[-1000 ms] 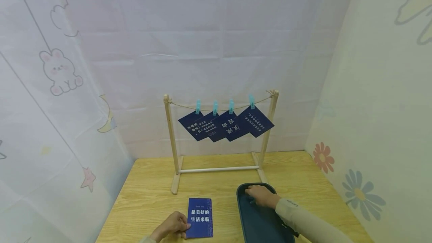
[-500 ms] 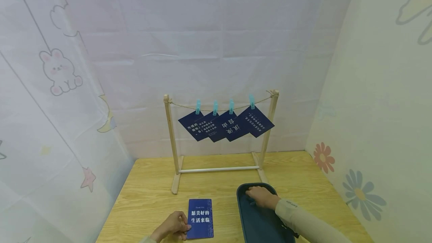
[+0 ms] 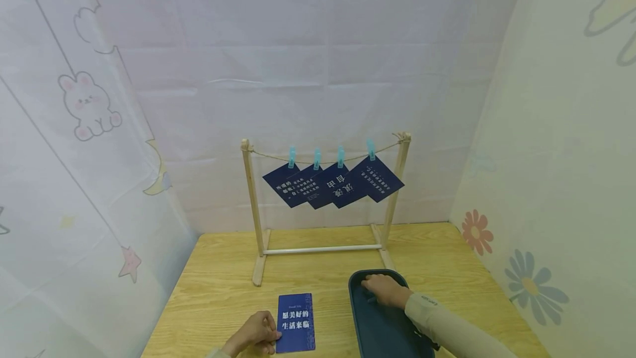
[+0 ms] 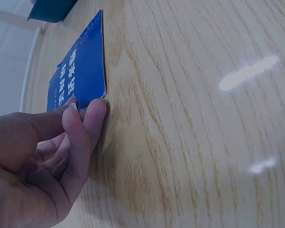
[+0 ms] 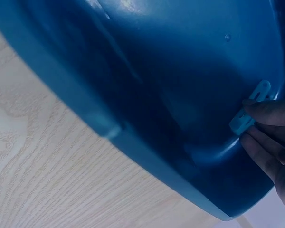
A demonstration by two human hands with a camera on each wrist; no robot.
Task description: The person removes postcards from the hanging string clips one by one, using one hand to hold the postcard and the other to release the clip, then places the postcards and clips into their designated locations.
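A blue card with white lettering (image 3: pixel 297 314) is on the table near its front. My left hand (image 3: pixel 255 331) pinches the card's left edge near the lower corner; in the left wrist view its thumb is on the printed face. Inside the dark blue tray (image 3: pixel 354 305), at the far end, is my right hand (image 3: pixel 386 290). It pinches a light blue clothespin (image 5: pixel 249 110) between thumb and fingers, seen in the right wrist view against the tray's wall.
Behind the card stands a wooden rack (image 3: pixel 252 198) with a string (image 3: pixel 268 156) across its top. Several blue clothespins (image 3: pixel 317 158) on the string hold overlapping blue cards (image 3: pixel 380 178). Printed cloth walls (image 3: pixel 318 70) enclose the wooden table (image 3: pixel 208 269) at the back and sides.
The card in my left hand has shifted very slightly toward me and to the right. My right hand stays almost still at the tray's far end.
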